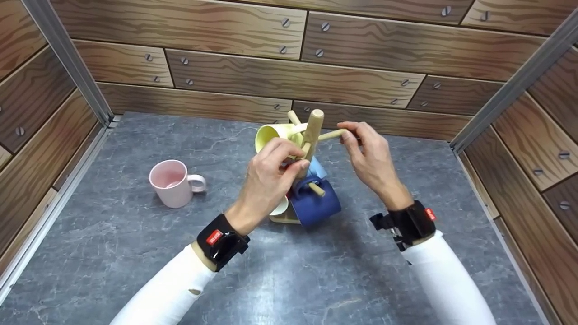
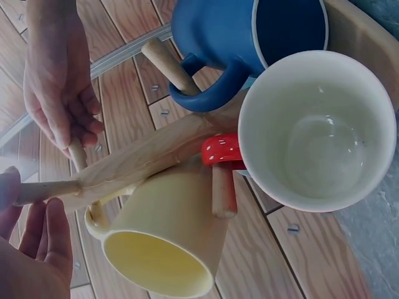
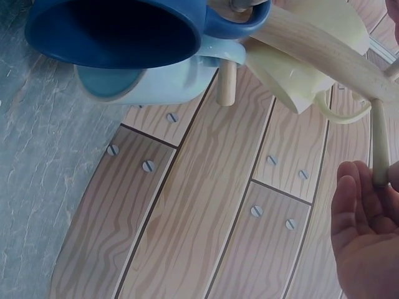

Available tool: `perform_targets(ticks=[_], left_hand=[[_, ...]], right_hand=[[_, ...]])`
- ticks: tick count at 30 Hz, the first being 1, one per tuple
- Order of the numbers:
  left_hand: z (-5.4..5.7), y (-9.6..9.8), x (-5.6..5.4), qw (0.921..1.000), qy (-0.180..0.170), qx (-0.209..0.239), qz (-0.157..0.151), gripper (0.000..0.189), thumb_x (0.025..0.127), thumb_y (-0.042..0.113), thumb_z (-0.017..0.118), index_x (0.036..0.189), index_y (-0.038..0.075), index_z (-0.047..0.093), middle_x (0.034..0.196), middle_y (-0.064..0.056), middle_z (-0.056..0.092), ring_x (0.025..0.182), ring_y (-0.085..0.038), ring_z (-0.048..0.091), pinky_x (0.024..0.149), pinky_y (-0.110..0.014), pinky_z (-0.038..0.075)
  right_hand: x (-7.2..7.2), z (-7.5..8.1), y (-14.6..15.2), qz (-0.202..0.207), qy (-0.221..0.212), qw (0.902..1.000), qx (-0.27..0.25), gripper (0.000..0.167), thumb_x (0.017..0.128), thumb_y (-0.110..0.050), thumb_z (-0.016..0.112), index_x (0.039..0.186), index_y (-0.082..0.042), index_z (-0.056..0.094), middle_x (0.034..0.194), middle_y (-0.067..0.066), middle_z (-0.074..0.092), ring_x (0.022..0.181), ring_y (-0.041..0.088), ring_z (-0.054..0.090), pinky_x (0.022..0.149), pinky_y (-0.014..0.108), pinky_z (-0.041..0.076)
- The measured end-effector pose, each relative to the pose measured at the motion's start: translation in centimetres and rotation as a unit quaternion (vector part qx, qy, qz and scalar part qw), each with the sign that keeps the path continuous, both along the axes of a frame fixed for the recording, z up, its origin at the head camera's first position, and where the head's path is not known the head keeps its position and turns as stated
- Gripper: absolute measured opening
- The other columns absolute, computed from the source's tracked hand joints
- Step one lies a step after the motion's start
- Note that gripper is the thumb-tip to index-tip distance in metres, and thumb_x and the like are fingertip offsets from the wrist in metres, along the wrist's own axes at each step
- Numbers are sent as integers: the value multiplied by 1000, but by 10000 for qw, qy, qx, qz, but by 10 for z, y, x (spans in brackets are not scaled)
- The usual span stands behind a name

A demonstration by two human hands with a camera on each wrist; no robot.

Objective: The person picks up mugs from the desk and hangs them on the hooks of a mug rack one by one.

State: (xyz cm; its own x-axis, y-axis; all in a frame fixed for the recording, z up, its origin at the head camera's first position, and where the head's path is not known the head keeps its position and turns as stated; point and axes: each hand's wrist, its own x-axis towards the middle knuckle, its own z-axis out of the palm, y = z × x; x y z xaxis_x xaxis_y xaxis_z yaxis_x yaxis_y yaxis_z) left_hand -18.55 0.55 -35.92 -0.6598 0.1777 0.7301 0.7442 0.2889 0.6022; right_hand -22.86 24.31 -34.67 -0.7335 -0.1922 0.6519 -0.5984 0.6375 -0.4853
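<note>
A wooden mug tree (image 1: 313,131) stands mid-table with several mugs on its pegs. My left hand (image 1: 271,169) pinches the end of one bare upper peg (image 2: 47,192). On the other side of the post, my right hand (image 1: 372,158) holds the tip of another bare upper peg (image 1: 332,134) between thumb and fingers. A yellow mug (image 2: 168,205) hangs by its handle at the back left. Lower down hang a dark blue mug (image 1: 323,205), a light blue mug (image 3: 168,81) and a mug with a red, white-dotted handle and white inside (image 2: 312,131).
To the left, a pink mug (image 1: 174,189) stands upright on the grey marbled table (image 1: 117,253), its handle pointing right. Wood-patterned walls (image 1: 235,72) enclose the back and both sides, with metal corner posts (image 1: 515,76).
</note>
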Motion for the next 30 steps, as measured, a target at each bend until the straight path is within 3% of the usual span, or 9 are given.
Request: perform_targets(ticks=[5, 12, 17, 24, 30], left_hand=[[0, -1, -1, 10000, -25, 7, -8, 15, 94, 14, 75, 101, 1, 71, 101, -10, 64, 92, -22, 68, 78, -20, 59], [-1, -12, -15, 9988, -96, 386, 284, 15, 92, 9, 78, 100, -2, 73, 94, -11, 67, 85, -21, 70, 77, -23, 60], [-1, -18, -21, 9983, -202, 385, 399, 15, 92, 9, 78, 101, -2, 75, 96, -12, 70, 87, -22, 71, 80, -24, 60], [3, -27, -34, 9949, -609, 483, 645, 15, 92, 7, 78, 103, -2, 76, 98, -13, 74, 81, -21, 72, 74, -25, 60], [6, -31, -47, 9894, -1044, 657, 762, 17, 91, 9, 79, 105, 0, 78, 101, -11, 77, 79, -18, 71, 69, -24, 59]], right_hand=[[0, 1, -1, 59, -67, 9999, -125, 24, 108, -13, 57, 121, 1, 71, 99, 10, 71, 85, 13, 65, 70, 16, 48], [2, 1, -5, -2, -23, 9999, -117, 23, 106, -14, 61, 119, 0, 72, 98, 10, 72, 83, 15, 66, 68, 16, 47], [2, 0, -9, -40, 73, 9998, -180, 19, 103, -11, 64, 116, 1, 72, 96, 9, 73, 81, 17, 67, 69, 16, 48], [3, -3, -14, -110, 304, 9994, -147, 17, 102, -9, 67, 113, 1, 72, 96, 9, 73, 82, 19, 66, 76, 24, 52], [3, -6, -21, -92, 281, 9993, -224, 17, 101, -8, 67, 112, 3, 71, 94, 10, 72, 80, 20, 66, 76, 24, 54]])
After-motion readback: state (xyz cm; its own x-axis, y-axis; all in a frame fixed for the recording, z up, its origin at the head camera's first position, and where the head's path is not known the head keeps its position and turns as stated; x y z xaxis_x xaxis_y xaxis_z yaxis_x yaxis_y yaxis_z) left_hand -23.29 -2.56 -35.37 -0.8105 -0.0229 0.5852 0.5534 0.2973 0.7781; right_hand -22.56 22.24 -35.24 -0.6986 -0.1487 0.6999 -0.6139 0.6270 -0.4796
